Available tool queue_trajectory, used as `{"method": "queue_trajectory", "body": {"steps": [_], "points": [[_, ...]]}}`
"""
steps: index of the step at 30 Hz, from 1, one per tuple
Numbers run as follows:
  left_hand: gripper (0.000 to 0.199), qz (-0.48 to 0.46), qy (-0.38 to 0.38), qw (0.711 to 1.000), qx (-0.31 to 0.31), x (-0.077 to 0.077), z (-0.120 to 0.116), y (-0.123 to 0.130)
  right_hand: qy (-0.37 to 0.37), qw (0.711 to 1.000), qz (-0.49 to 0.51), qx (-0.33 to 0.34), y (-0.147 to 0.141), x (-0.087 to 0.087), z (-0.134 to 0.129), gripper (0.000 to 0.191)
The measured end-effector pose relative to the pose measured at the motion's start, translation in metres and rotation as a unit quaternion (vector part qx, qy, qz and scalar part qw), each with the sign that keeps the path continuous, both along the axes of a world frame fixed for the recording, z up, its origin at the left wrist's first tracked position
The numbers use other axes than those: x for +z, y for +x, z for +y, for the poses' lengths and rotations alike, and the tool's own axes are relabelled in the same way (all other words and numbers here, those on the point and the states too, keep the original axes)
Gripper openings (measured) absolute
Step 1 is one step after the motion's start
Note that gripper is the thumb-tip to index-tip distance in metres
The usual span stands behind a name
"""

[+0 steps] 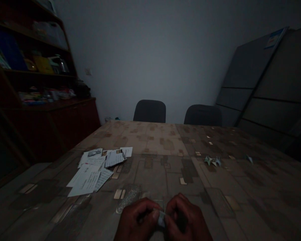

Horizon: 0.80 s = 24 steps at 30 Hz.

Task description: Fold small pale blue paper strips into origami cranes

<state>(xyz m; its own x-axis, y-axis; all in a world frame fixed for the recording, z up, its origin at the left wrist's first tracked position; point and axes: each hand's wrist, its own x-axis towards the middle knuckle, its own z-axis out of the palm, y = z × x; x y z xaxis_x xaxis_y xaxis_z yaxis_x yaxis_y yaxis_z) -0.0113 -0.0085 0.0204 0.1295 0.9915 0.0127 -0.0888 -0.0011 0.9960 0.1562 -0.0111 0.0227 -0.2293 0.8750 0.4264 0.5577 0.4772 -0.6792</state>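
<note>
At the near edge of the table, my left hand [139, 219] and my right hand [184, 217] face each other with thumbs and fingers pinched. Between them they grip a small pale folded piece of paper [161, 219], one side in each hand. Much of it is hidden by the fingers, and its shape is too dim to make out. To the left lies a loose pile of printed paper cards [87, 179], overlapping one another. Several small folded paper pieces [212, 161] stand in a cluster to the right, apart from both hands.
A patterned cloth covers the table [163, 170]. One more small folded piece [249, 158] lies farther right. Two dark chairs [149, 111] stand behind the table's far edge. A wooden shelf unit [72, 115] is at the left, and grey panels [251, 70] stand at the right.
</note>
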Motion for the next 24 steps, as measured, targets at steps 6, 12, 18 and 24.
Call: {"method": "queue_trajectory", "body": {"steps": [6, 12, 18, 24], "points": [[0.029, -0.066, -0.07, 0.994, -0.042, -0.005, 0.007, 0.001, 0.013, 1.0, -0.011, -0.008, 0.003, -0.003, 0.002, 0.014], [0.012, 0.177, 0.123, 0.976, 0.016, 0.013, 0.009, -0.005, 0.062, 0.998, -0.032, 0.0, 0.008, 0.001, 0.003, 0.011], [0.013, 0.248, 0.196, 0.949, -0.014, 0.012, 0.007, -0.007, 0.123, 0.988, -0.091, 0.03, 0.01, 0.004, 0.005, 0.014], [0.018, 0.229, 0.248, 0.941, -0.009, 0.005, 0.002, -0.006, 0.126, 0.985, -0.104, 0.047, 0.009, 0.0, 0.005, 0.009]]}}
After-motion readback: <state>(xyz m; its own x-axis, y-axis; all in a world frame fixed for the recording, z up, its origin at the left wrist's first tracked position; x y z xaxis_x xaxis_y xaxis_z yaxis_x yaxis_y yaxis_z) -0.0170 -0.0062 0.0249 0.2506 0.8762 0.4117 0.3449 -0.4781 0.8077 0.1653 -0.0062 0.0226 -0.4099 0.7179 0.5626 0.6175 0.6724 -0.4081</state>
